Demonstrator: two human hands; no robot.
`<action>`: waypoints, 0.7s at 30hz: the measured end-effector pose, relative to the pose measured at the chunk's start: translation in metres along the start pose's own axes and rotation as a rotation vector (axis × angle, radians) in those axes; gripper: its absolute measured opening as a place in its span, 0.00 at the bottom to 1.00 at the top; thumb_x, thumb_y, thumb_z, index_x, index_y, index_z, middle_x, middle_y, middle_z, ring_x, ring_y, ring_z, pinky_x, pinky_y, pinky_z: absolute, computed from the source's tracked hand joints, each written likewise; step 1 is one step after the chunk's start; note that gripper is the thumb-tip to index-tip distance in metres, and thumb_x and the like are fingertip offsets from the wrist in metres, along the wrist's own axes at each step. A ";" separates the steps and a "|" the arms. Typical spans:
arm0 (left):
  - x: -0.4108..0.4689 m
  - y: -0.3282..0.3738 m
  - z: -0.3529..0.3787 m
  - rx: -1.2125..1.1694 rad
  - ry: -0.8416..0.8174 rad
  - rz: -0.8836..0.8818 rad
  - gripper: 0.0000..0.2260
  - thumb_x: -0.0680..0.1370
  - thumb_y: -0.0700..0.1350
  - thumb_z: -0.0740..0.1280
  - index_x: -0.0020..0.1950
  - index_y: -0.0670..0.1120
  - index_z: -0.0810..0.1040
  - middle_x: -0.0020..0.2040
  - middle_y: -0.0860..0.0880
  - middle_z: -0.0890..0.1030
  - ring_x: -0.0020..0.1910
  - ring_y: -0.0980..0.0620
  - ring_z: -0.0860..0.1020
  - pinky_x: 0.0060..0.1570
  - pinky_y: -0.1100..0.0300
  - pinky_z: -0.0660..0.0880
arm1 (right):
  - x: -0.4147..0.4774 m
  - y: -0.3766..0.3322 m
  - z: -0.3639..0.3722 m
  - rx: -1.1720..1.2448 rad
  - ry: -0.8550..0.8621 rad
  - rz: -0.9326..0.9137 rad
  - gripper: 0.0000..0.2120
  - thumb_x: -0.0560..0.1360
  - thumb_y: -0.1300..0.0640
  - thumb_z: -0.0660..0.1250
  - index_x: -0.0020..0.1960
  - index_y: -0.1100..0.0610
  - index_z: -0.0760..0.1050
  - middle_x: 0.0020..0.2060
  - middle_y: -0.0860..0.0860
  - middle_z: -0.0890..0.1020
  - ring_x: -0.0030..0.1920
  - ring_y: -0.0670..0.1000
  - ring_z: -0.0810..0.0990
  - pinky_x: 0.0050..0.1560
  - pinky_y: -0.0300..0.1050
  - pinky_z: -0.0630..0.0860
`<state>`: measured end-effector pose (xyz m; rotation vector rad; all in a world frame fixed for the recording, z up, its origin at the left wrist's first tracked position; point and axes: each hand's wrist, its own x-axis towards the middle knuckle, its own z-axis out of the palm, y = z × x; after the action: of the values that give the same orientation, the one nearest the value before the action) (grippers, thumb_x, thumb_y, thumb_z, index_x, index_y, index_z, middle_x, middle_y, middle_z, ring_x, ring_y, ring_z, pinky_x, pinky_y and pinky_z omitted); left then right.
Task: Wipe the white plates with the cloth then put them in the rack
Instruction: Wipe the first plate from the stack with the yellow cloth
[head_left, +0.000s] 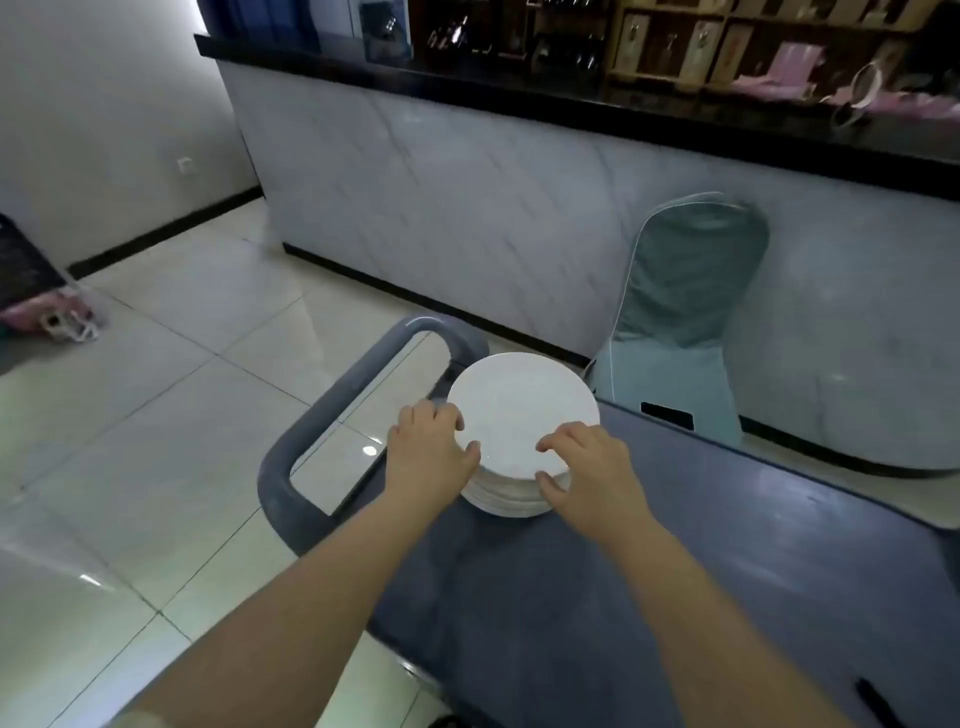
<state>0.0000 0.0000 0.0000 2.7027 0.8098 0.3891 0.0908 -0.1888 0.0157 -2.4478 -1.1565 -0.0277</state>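
White plates (522, 410) stacked at the handle-end edge of the cart (727, 545) — left hand (431, 447) and right hand (587, 467) both pinch the near rim. Risk — lifting 1 may drag others off that edge.

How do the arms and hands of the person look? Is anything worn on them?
The left hand and the right hand have no gloves, and no ring, watch or bracelet is visible. No sleeve covers either forearm in the picture.
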 end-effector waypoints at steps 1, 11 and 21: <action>0.004 -0.005 0.001 -0.082 0.008 -0.052 0.14 0.73 0.57 0.68 0.52 0.49 0.73 0.50 0.50 0.73 0.51 0.49 0.68 0.48 0.56 0.67 | 0.001 -0.001 0.005 -0.021 -0.015 0.001 0.13 0.73 0.54 0.71 0.57 0.54 0.80 0.55 0.48 0.79 0.55 0.54 0.75 0.55 0.50 0.69; 0.041 -0.035 0.019 -0.477 -0.280 -0.314 0.25 0.74 0.59 0.69 0.28 0.47 0.61 0.21 0.54 0.63 0.25 0.53 0.63 0.29 0.58 0.61 | 0.017 -0.011 0.027 0.034 0.139 0.145 0.11 0.69 0.58 0.73 0.52 0.55 0.81 0.50 0.49 0.80 0.51 0.55 0.78 0.52 0.51 0.76; 0.055 -0.032 0.015 -0.608 -0.461 -0.433 0.16 0.74 0.51 0.72 0.32 0.42 0.76 0.31 0.47 0.81 0.28 0.53 0.76 0.29 0.65 0.71 | 0.029 -0.008 0.027 0.063 0.150 0.198 0.11 0.71 0.59 0.72 0.53 0.55 0.80 0.51 0.48 0.80 0.54 0.55 0.76 0.57 0.48 0.73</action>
<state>0.0341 0.0535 -0.0155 1.8817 0.9163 -0.0849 0.0994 -0.1528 -0.0001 -2.4462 -0.8360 -0.1126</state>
